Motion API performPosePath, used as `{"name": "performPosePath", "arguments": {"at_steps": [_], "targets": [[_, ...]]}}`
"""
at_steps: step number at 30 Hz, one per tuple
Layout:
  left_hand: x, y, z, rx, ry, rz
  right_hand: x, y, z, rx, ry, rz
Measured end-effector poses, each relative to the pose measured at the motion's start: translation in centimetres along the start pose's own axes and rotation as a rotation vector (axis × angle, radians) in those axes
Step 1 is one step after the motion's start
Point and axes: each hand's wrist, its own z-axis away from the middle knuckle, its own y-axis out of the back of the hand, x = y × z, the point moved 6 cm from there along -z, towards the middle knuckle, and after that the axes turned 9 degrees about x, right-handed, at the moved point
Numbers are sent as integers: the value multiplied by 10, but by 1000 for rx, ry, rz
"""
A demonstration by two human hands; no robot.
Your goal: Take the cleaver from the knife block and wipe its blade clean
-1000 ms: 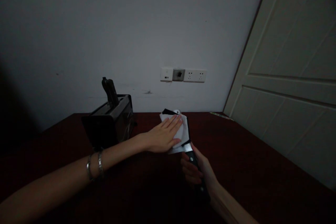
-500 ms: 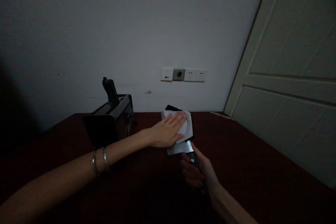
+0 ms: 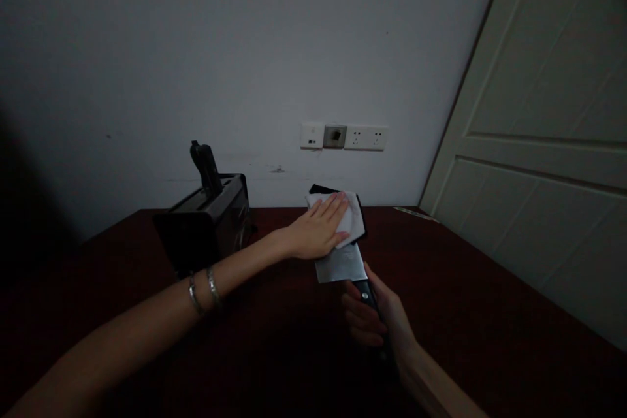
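Observation:
My right hand (image 3: pixel 375 320) is closed round the black handle of a cleaver (image 3: pixel 340 266), whose broad steel blade points away from me over the dark red table (image 3: pixel 465 313). My left hand (image 3: pixel 318 230) lies flat, fingers stretched out, pressing a white cloth (image 3: pixel 353 221) onto the far part of the blade. Two bangles sit on my left wrist. The blade's near half shows bare below the cloth.
A black knife block (image 3: pixel 208 225) stands at the left on the table, with one dark knife handle (image 3: pixel 206 168) sticking up from it. Wall sockets (image 3: pixel 345 137) sit on the white wall behind. A pale door (image 3: pixel 543 163) closes off the right side.
My left hand has slid the white cloth away from me along the blade, toward its far end, so more bare steel shows near the handle. My right hand has kept its grip.

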Motion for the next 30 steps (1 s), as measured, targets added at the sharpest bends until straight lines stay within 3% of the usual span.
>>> {"name": "performPosePath", "arguments": {"at_steps": [3, 5, 11, 13, 20, 26, 28, 30], "targets": [[-24, 0, -9, -16, 85, 20, 2, 1, 0, 36, -8, -6], [-24, -1, -8, -30, 89, 30, 3, 3, 0, 43, -15, -23], [30, -8, 16, -77, -48, 44, 1, 9, -1, -46, -3, -122], [36, -7, 18, -52, -73, 41, 2, 8, -1, -67, -4, -135], [-11, -5, 7, -121, 159, 47, 11, 3, -3, -48, -75, -137], [18, -8, 22, -90, 60, 69, 11, 6, -5, -53, -73, -145], [15, -14, 21, -126, 78, 79, 10, 8, -6, -32, -66, -154], [-1, -19, 14, -156, 145, 83, 9, 10, -6, -15, -68, -162]]}}
